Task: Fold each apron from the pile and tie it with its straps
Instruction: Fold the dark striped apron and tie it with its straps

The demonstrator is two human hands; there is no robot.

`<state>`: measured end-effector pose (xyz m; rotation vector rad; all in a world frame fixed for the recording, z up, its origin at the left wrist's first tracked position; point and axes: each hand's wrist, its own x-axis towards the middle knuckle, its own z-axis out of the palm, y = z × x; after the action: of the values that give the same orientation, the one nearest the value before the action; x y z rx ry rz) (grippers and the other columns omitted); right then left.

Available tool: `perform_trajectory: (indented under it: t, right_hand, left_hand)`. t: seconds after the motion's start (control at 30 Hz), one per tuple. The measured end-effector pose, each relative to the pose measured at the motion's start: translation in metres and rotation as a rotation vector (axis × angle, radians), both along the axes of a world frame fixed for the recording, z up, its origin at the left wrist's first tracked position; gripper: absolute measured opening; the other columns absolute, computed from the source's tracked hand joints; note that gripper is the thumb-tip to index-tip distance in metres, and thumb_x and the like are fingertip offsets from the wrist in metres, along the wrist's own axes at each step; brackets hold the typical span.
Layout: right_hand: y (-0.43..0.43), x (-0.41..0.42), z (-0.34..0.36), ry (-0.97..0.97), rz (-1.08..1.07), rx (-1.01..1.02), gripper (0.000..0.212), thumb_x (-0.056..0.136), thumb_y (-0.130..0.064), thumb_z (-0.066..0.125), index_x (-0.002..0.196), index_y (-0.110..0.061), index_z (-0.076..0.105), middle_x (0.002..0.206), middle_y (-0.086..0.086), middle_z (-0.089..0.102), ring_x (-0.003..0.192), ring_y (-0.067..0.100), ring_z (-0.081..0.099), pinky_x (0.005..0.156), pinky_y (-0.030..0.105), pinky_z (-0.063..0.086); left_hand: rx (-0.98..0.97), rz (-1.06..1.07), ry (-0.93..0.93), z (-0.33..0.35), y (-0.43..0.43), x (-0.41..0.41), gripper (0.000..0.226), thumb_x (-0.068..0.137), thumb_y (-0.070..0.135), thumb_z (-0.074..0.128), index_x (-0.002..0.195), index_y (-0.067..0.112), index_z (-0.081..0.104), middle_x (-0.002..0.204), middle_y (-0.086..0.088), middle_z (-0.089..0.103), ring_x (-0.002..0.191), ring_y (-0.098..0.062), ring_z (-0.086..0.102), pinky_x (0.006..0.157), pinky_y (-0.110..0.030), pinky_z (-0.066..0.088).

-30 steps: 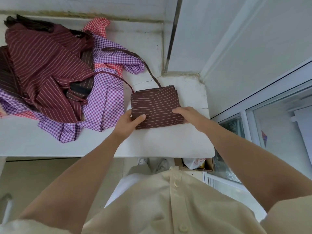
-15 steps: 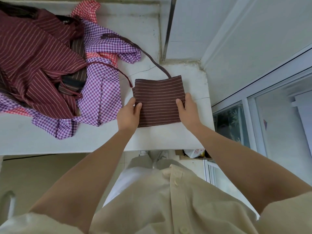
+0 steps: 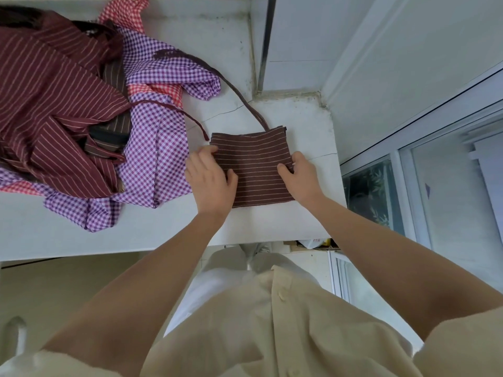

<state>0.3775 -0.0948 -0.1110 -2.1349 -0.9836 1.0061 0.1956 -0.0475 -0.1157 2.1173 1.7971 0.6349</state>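
Note:
A dark maroon striped apron (image 3: 255,164) lies folded into a small rectangle on the white counter (image 3: 266,221). My left hand (image 3: 209,178) rests on its left edge with fingers spread and the thumb on the cloth. My right hand (image 3: 299,175) holds the right edge, thumb on top and fingers tucked at the side. Two thin maroon straps trail from the folded piece: one strap (image 3: 239,93) runs up and left from its top edge over the pile, the other strap (image 3: 190,118) curves off its top left corner.
A pile of unfolded aprons (image 3: 81,112), maroon striped, purple check and red check, covers the counter's left part. A wall corner and metal strip (image 3: 265,42) rise behind. A glass door frame (image 3: 402,191) stands to the right. The counter's front edge is close to my body.
My left hand has slid up and onto the folded apron's left edge with fingers spread. The right hand stays at the right edge. The view has shifted slightly.

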Motion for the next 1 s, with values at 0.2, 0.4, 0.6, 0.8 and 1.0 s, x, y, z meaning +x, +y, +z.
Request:
perform_trajectory:
  t: [0.2,0.4,0.6,0.8,1.0]
  right_hand:
    - [0.001,-0.005,-0.002,0.105,-0.074,-0.069,0.025,0.098,-0.031,0.052,0.107,-0.010,0.060,0.101,0.005,0.068,0.092,0.021,0.066,0.084,0.037,0.056]
    - [0.009,-0.002,-0.006,-0.132,0.032,-0.195,0.039,0.104,-0.043,0.038,0.093,-0.011,0.057,0.091,0.006,0.064,0.089,0.025,0.064,0.073,0.032,0.046]
    - [-0.003,0.004,0.004,-0.450,0.112,0.231,0.037,0.095,-0.021,0.057,0.129,-0.012,0.047,0.122,0.007,0.057,0.109,0.022,0.055,0.094,0.037,0.046]
    - [-0.021,0.013,-0.014,-0.557,0.981,0.199,0.081,0.095,-0.067,0.029,0.156,-0.014,0.021,0.164,0.006,0.014,0.152,0.018,0.007,0.124,0.039,0.004]
    - [-0.020,0.015,-0.028,-0.584,1.000,0.129,0.091,0.089,-0.069,0.036,0.157,-0.014,0.010,0.165,0.008,0.000,0.152,0.020,-0.006,0.123,0.035,-0.007]
  left_hand:
    - [-0.211,-0.421,0.274,-0.011,0.004,0.012,0.052,0.102,0.042,0.033,0.150,0.021,0.032,0.161,-0.007,0.020,0.150,-0.027,0.010,0.122,-0.048,0.004]
    - [-0.344,-0.459,0.431,-0.020,0.004,0.005,0.068,0.094,0.057,-0.002,0.156,0.029,-0.004,0.164,0.000,-0.011,0.150,-0.021,-0.014,0.120,-0.055,-0.005]
    - [-0.331,-0.457,0.490,-0.024,0.004,0.005,0.073,0.089,0.059,-0.013,0.155,0.030,-0.008,0.164,-0.001,-0.013,0.150,-0.022,-0.015,0.119,-0.058,-0.004]
    - [-0.271,-0.542,0.441,-0.025,0.007,-0.006,0.072,0.095,0.058,-0.007,0.156,0.020,0.000,0.164,-0.006,-0.008,0.151,-0.022,-0.011,0.120,-0.053,-0.007]
    - [-0.176,-0.928,0.292,-0.019,0.006,-0.057,0.071,0.097,0.059,0.033,0.153,0.017,0.029,0.160,-0.008,0.026,0.149,-0.025,0.020,0.121,-0.043,0.020]
